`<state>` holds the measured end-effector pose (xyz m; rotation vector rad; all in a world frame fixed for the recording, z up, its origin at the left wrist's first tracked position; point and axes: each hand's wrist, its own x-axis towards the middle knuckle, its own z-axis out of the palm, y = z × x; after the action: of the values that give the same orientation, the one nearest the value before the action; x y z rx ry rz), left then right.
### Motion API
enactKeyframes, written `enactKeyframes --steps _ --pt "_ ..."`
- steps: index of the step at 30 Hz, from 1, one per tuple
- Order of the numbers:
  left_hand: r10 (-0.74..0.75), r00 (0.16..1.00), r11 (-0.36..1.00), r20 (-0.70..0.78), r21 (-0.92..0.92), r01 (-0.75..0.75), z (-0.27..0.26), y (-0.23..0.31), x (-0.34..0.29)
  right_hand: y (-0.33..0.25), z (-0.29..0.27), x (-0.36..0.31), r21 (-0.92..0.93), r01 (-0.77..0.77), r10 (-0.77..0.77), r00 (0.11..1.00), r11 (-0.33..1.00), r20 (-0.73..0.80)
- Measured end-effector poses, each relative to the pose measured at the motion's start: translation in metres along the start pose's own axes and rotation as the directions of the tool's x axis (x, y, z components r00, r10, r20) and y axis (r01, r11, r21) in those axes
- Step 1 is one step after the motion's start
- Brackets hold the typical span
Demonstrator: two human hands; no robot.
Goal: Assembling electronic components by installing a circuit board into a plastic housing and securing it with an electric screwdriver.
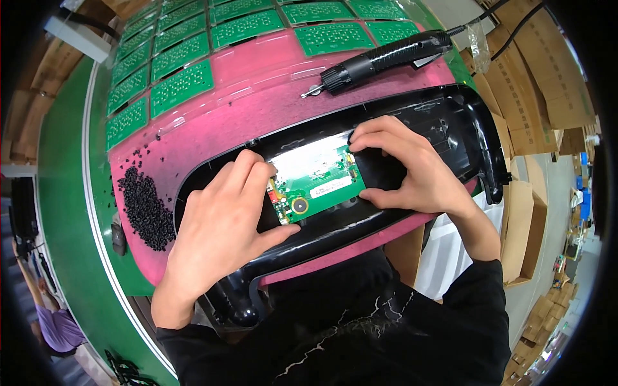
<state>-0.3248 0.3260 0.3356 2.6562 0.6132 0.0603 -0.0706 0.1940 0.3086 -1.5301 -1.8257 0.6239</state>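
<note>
A green circuit board [322, 177] with a white label and a round buzzer-like part lies over the middle of a long black plastic housing [438, 125]. My left hand [225, 202] grips the board's left end, thumb at the near corner and fingers at the far one. At the opposite end, my right hand [412, 167] pinches the board between thumb and fingers. Whether the board touches the housing's floor is hard to tell. The housing rests on a pink mat [251, 83], its curved end toward the lower left.
Beyond the housing lies a black electric screwdriver [386, 61] with a cable. Clear trays of green circuit boards [248, 27] stand at the back. A heap of small black screws [147, 209] sits at left. Cardboard boxes [521, 71] stand at right; another person [59, 328] is far left.
</note>
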Motion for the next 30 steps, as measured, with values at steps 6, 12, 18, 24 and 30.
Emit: enactKeyframes --steps 6,12,18,24,30 --pt "0.006 1.0 1.0 0.016 0.017 -0.006 0.003 -0.003 0.003 -0.004 -0.001 0.0 -0.007 -0.049 0.049 0.999 0.999 0.001" --pt "0.037 0.999 0.999 -0.019 0.03 -0.036 -0.001 -0.004 -0.003 -0.009 -0.001 0.002 -0.027 -0.078 0.078 0.997 0.997 0.018" --pt "0.046 0.998 0.999 -0.05 -0.022 -0.048 -0.005 -0.006 -0.012 -0.023 -0.009 0.007 -0.029 -0.12 0.122 0.99 0.992 0.067" --pt "-0.071 0.876 0.997 -0.477 -0.071 0.042 -0.04 -0.034 -0.049 -0.008 -0.062 0.002 -0.075 -0.331 0.266 0.856 0.941 -0.444" --pt "-0.255 0.888 0.925 -0.383 0.171 0.339 -0.039 -0.08 -0.096 0.068 -0.13 0.0 -0.108 -0.522 0.45 0.807 0.846 -0.382"
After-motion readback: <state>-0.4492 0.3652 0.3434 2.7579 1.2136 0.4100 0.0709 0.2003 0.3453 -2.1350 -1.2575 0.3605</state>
